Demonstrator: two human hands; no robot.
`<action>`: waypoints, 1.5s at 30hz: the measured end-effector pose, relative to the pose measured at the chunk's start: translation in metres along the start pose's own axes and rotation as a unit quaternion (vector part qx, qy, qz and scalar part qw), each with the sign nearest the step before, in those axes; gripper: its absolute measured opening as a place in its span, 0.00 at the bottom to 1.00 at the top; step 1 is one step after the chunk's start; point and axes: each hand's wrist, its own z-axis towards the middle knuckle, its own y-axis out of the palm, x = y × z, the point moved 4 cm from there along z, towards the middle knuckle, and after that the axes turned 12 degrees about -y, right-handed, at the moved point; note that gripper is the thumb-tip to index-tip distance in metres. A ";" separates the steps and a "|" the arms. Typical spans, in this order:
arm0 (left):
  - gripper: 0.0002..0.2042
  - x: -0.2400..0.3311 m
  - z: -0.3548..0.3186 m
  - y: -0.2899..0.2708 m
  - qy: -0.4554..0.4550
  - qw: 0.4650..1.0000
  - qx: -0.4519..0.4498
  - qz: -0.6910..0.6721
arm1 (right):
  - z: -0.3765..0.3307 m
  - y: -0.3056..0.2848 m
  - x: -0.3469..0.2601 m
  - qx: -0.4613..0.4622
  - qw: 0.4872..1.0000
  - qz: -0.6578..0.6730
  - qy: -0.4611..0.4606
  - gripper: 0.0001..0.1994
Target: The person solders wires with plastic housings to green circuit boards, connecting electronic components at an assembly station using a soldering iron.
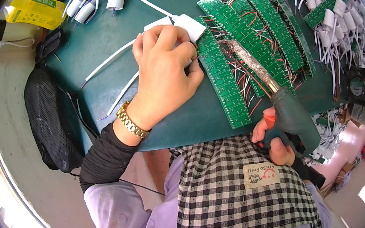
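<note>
At table's near edge | left hand (pixel 165 68) grip pinching wire (pixel 190 61) | right hand (pixel 273 141) clasping soldering iron (pixel 277 97)

Bare green mat (pixel 91 47) left; circuit strips (pixel 246 36) and wires (pixel 340 15) crowd the right.

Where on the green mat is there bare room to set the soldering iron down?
Bare green mat lies between the yellow pouch and left hand, crossed by thin white cables. Right of the hand, circuit board strips crowd it.
</note>
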 end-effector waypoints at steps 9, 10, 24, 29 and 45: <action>0.04 0.000 -0.002 0.000 0.004 1.000 0.012 -0.002 | -0.004 0.003 0.008 0.021 0.998 0.014 0.056 0.34; 0.04 -0.001 -0.002 0.001 0.005 1.000 0.012 -0.002 | -0.006 0.003 0.010 0.021 0.998 0.019 0.056 0.33; 0.06 -0.001 -0.001 0.001 0.024 1.000 -0.006 -0.007 | -0.006 0.001 0.013 -0.040 0.997 0.010 0.065 0.12; 0.08 0.001 -0.001 0.000 0.021 0.999 -0.023 0.020 | -0.009 0.001 0.014 -0.052 0.997 -0.042 0.040 0.22; 0.07 0.005 0.001 -0.001 0.014 0.999 -0.031 0.026 | -0.011 0.006 0.017 0.075 0.996 0.042 0.006 0.33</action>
